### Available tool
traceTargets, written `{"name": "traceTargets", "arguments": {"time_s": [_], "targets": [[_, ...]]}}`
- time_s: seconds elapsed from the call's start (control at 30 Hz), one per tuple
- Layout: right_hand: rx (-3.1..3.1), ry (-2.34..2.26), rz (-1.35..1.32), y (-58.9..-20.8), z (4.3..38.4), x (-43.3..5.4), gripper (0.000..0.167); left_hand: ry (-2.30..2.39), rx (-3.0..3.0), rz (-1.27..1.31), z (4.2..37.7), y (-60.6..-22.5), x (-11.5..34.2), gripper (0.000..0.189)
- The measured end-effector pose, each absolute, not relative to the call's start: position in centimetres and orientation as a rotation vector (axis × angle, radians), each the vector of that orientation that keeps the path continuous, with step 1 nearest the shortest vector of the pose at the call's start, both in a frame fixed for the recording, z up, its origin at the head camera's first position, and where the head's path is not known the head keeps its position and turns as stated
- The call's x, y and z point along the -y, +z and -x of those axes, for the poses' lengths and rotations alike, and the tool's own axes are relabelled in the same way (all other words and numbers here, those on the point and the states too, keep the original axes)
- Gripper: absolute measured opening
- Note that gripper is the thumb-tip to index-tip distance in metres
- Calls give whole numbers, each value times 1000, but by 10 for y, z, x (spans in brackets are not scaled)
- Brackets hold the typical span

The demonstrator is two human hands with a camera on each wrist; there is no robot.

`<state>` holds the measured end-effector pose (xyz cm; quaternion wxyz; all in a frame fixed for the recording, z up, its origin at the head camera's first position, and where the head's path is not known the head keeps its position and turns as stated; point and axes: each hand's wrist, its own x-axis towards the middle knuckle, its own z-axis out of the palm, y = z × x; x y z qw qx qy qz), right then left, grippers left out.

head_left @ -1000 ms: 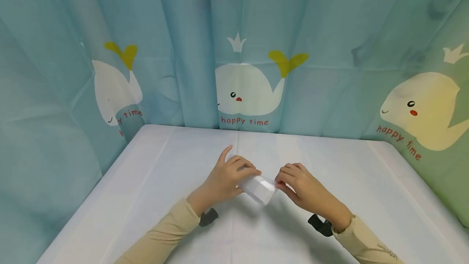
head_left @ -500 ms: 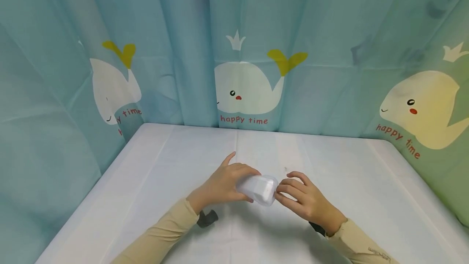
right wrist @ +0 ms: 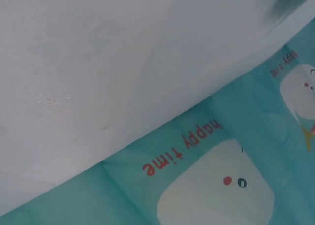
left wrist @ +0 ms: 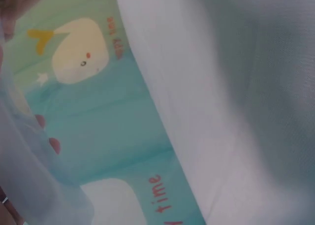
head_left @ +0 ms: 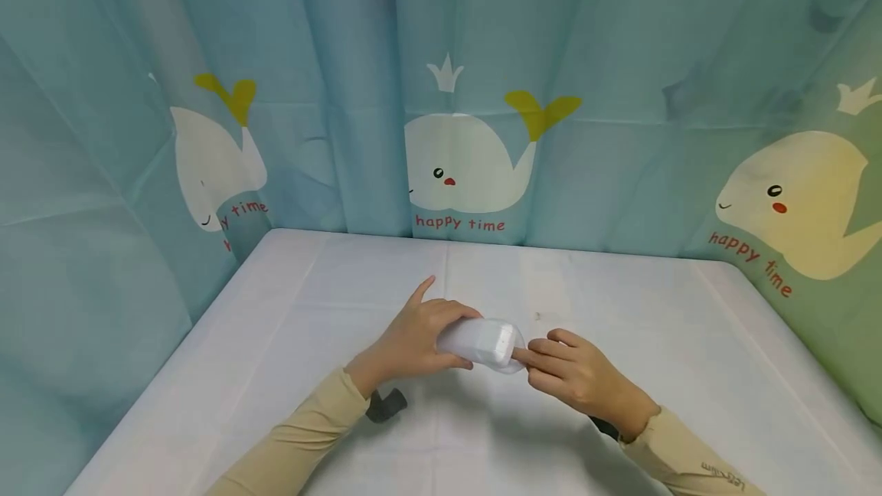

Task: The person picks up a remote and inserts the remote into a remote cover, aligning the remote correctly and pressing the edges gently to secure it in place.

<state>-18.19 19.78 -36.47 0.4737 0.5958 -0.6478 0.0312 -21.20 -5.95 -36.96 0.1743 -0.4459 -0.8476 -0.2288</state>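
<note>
A white, rounded block-like item in a clear, bag-like plastic wrapper (head_left: 472, 339) is held above the table, its loose end toward the right. My left hand (head_left: 416, 339) grips it, fingers over the top, thumb below, little finger raised. In the left wrist view the translucent wrapper (left wrist: 29, 166) fills the lower left, with two fingertips (left wrist: 54, 145) at its edge. My right hand (head_left: 575, 373) reaches the wrapper's loose end, its straight index finger overlapping the clear film and its other fingers bent behind. The right wrist view shows neither the hand nor the wrapped item.
A white-covered table (head_left: 331, 289) lies below both hands. A small dark speck (head_left: 538, 316) shows on its cover beyond the right hand. Blue-green curtains (head_left: 620, 174) with printed whales stand along the back and sides. A black device (head_left: 386, 406) sits at the left wrist.
The wrapped item has tilted from slanting down to nearly level. My right hand has gone from pinching the wrapper's edge to pointing the index finger at its end. My left hand keeps its grip.
</note>
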Motion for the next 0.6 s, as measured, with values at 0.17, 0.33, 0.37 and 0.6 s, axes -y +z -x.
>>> {"name": "traceTargets", "arguments": {"time_s": [0.17, 0.33, 0.37, 0.6], "targets": [[1718, 14, -1473, -364, 180, -202, 34, -618, 2395, 1283, 211, -369, 60, 56], [1715, -46, -1479, -363, 181, -205, 36, -535, 2382, 1287, 210, -368, 60, 57], [1712, -47, -1479, -363, 181, -206, 37, -513, 2384, 1288, 210, -367, 61, 58], [1631, -128, -1481, -362, 185, -206, 35, -447, 2436, 1344, 211, -362, 65, 58]]}}
